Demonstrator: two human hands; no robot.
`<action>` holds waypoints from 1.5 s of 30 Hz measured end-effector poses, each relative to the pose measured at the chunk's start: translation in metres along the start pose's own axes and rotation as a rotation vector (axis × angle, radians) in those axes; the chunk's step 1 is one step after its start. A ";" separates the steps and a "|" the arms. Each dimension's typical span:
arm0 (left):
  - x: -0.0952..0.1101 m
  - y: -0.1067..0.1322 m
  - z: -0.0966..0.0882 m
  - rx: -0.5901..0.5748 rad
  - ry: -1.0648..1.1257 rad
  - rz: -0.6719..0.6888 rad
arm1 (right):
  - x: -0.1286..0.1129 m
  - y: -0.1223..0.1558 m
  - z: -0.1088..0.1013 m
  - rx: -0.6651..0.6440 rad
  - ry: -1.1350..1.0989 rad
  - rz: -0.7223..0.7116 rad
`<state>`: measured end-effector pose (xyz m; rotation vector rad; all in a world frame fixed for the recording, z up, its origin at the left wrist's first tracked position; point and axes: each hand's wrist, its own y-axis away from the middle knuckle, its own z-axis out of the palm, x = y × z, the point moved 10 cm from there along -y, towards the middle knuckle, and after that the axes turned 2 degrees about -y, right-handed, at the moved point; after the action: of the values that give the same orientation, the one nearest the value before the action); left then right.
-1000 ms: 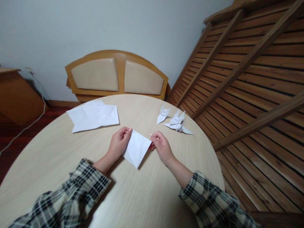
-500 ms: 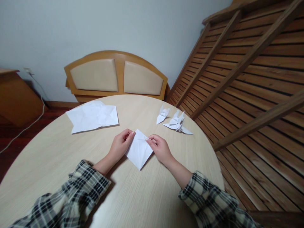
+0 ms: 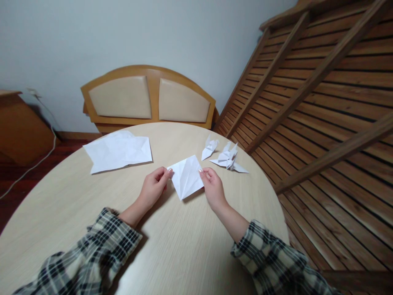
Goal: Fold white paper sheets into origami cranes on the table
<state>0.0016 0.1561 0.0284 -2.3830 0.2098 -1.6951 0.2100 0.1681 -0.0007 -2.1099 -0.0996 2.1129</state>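
Between my hands is a folded square of white paper point(image 3: 188, 176), with crease lines fanning up from its lower corner. My left hand point(image 3: 156, 183) pinches its left corner between thumb and fingers. On the other side my right hand point(image 3: 212, 186) grips the right edge, thumb on top. The paper is tilted and appears slightly raised, with a shadow along its lower right edge. Beyond my right hand stand several folded white paper figures that look like cranes, one point(image 3: 210, 148) apart on the left and a cluster point(image 3: 227, 157) beside it.
Creased white paper sheets point(image 3: 119, 151) lie at the back left of the round, light wood table point(image 3: 172, 250). Past the far edge is a padded headboard point(image 3: 121, 98). A slatted wooden frame point(image 3: 322, 123) leans along the right side. A cable point(image 3: 37, 166) hangs at the left.
The folded paper has turned between my hands and moved slightly away from me and to the right. Both hands have shifted their hold to its side corners. The figures and sheets stay put.
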 end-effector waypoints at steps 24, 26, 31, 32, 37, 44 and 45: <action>-0.019 -0.003 0.026 -0.194 0.125 -0.081 | 0.001 0.005 0.017 -0.151 -0.126 0.073; -0.021 -0.005 0.024 -0.176 0.141 -0.094 | 0.004 0.003 0.017 -0.164 -0.171 0.092; -0.022 -0.005 0.024 -0.176 0.198 -0.125 | 0.011 -0.002 0.017 -0.188 -0.235 0.141; -0.022 -0.004 0.024 -0.175 0.207 -0.128 | 0.012 -0.002 0.017 -0.190 -0.239 0.148; -0.022 -0.003 0.023 -0.156 0.252 -0.153 | 0.014 0.000 0.017 -0.216 -0.278 0.174; -0.024 -0.003 0.025 -0.149 0.280 -0.185 | 0.013 0.001 0.020 -0.248 -0.264 0.165; -0.024 -0.002 0.025 -0.151 0.274 -0.187 | 0.012 0.002 0.021 -0.254 -0.263 0.165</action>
<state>0.0177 0.1664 -0.0010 -2.3274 0.1668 -2.1655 0.1886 0.1693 -0.0126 -2.0153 -0.2438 2.5920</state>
